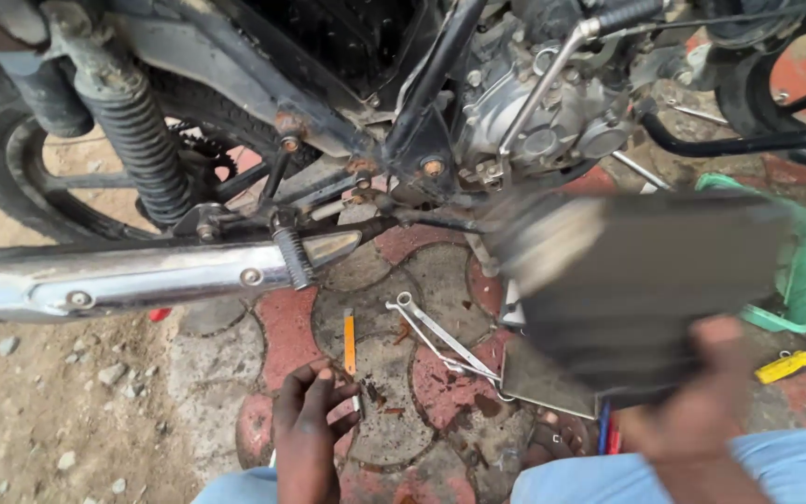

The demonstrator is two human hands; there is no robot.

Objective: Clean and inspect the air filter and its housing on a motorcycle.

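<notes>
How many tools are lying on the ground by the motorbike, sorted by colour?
Silver: 2, crossed wrenches
Orange: 1, a thin orange tool by the left hand
Yellow: 1, a yellow-handled screwdriver
Total: 4

The right hand holds a blurred dark flat panel; it is not counted.

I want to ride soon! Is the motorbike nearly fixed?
Not yet, it seems. Done: spanners and an orange-handled tool lie out on the paving. In hand: the right hand holds a dark flat panel, blurred; the left hand rests on the ground. Left: the engine looks uncovered.
</notes>
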